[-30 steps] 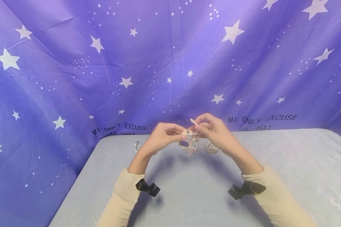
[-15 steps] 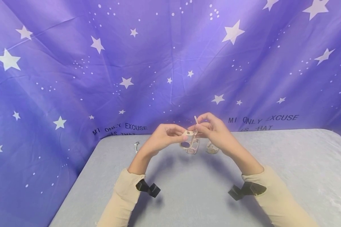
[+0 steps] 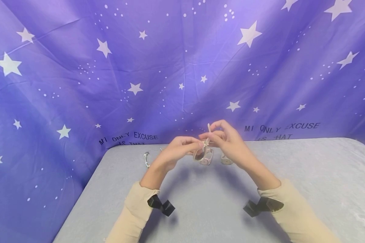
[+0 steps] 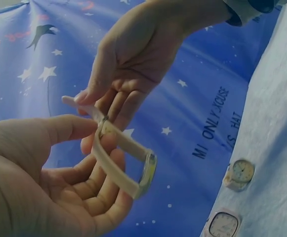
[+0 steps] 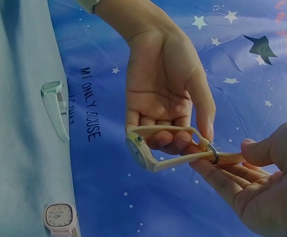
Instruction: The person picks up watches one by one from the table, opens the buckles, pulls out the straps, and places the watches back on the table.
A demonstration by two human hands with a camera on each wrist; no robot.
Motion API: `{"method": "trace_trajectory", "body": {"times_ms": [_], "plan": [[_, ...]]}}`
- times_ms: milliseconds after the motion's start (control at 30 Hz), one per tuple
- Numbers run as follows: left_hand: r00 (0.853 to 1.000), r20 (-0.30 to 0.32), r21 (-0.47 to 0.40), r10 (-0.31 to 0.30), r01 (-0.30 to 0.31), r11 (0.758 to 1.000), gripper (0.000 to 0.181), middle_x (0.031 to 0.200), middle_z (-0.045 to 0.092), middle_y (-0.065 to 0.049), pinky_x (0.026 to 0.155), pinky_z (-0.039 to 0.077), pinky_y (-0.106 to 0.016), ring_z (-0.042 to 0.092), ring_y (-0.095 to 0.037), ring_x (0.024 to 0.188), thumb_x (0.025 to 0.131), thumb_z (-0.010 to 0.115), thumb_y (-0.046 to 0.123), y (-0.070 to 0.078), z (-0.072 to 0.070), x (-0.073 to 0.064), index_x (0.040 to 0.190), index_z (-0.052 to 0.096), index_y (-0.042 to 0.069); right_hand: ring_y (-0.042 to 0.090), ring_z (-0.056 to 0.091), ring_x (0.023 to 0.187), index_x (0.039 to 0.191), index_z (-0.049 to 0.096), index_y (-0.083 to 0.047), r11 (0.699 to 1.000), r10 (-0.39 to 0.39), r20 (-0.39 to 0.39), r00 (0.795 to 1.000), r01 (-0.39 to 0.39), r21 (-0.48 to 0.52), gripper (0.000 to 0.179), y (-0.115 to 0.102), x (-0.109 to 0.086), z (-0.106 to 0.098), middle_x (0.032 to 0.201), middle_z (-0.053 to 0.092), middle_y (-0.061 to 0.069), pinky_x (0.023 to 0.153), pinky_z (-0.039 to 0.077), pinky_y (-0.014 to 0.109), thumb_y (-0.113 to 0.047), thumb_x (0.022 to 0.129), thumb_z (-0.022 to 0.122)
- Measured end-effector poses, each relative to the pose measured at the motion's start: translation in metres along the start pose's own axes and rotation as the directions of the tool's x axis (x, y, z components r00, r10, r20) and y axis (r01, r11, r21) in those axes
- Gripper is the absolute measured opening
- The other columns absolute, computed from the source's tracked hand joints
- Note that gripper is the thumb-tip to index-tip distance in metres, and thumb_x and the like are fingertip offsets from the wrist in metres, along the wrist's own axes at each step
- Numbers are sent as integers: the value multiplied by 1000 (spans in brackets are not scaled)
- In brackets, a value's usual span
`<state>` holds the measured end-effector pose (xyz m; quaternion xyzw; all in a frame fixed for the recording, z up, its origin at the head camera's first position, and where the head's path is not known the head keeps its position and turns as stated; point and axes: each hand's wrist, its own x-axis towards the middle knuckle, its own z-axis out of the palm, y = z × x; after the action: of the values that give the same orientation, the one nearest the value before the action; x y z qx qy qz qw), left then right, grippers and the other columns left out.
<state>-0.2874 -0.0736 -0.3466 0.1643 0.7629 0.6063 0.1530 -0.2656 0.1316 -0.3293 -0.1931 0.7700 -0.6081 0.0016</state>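
Observation:
A cream wristwatch (image 5: 178, 162) is held up above the table between both hands, its strap closed in a loop through a metal buckle (image 5: 213, 153). My left hand (image 3: 177, 150) pinches the strap near the buckle between thumb and fingers, the other fingers curled beneath the loop in the left wrist view. With thumb and fingertips, my right hand (image 3: 231, 141) pinches the strap's free end (image 4: 74, 101), which sticks up past the buckle. The dial hangs at the loop's far side and shows only edge-on.
Behind the hands on the grey cloth-covered table (image 3: 207, 209) stand a pink square-faced watch (image 5: 59, 216) and a round-faced watch (image 4: 242, 171). A pale green watch (image 5: 54, 106) lies farther left. A purple star-printed curtain (image 3: 182, 67) hangs behind the table.
My left hand has lowered slightly and turned, tilting the watch loop. The strap's free end has swung from leaning left to nearly upright in my right fingers.

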Motion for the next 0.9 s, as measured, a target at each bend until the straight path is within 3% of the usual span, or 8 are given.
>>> {"method": "trace_trajectory", "body": {"times_ms": [100,167,233,300,500,667,800,900], "plan": [[1000,-21,-24,-22,22,999,28,89,74,2,96,56,-37,67,-13,90,96,68,24,0,3,1,109,74,0,37,72,110,117,46,-1,999,-33,-7,999,32,-18,19,0,-1,3,121,72,23,68,51,18,-13,105,55],[999,-35,-31,-25,24,999,28,84,71,4,95,55,-37,66,-13,89,96,69,24,0,4,1,106,74,-1,39,72,110,116,45,1,998,-64,-1,998,64,-8,18,0,-2,5,120,71,26,65,55,18,-10,105,55],[998,-50,-39,-29,27,999,26,79,68,5,93,55,-35,64,-12,89,95,70,23,-1,5,2,102,74,-2,40,71,110,115,44,2,996,-88,5,996,88,2,17,1,-2,6,120,71,28,88,60,25,-7,105,54],[998,-58,-48,-34,31,998,24,76,65,6,91,53,-32,61,-11,87,95,70,23,-1,6,2,98,74,-1,39,71,112,115,44,2,995,-100,6,995,100,5,16,1,-2,7,120,71,28,96,59,32,-6,104,54],[997,-54,-100,-56,50,994,16,69,58,5,87,50,-28,57,-12,84,94,70,21,-2,8,3,83,71,10,38,71,112,115,45,2,995,-101,0,995,101,13,16,1,-1,8,120,71,28,97,59,35,-5,104,55],[997,-62,-124,-51,43,991,17,71,62,4,91,51,-31,59,-12,79,95,69,17,0,7,2,97,75,1,38,72,111,116,46,-1,998,-50,-13,999,50,33,18,1,-1,6,123,71,25,92,60,28,-10,105,55],[998,-44,-148,-38,31,988,13,76,61,4,96,49,-32,59,-11,83,98,64,13,2,5,1,92,73,6,35,72,111,116,46,-3,997,-22,-24,999,24,77,17,0,-1,4,124,70,24,104,55,38,-13,106,54],[1000,-10,-162,-11,9,987,21,76,59,5,95,47,-31,58,-10,85,100,59,10,3,3,0,81,66,13,34,73,109,114,46,-5,993,-17,-31,999,21,112,14,0,-1,4,124,70,24,109,51,43,-13,106,54]]}}
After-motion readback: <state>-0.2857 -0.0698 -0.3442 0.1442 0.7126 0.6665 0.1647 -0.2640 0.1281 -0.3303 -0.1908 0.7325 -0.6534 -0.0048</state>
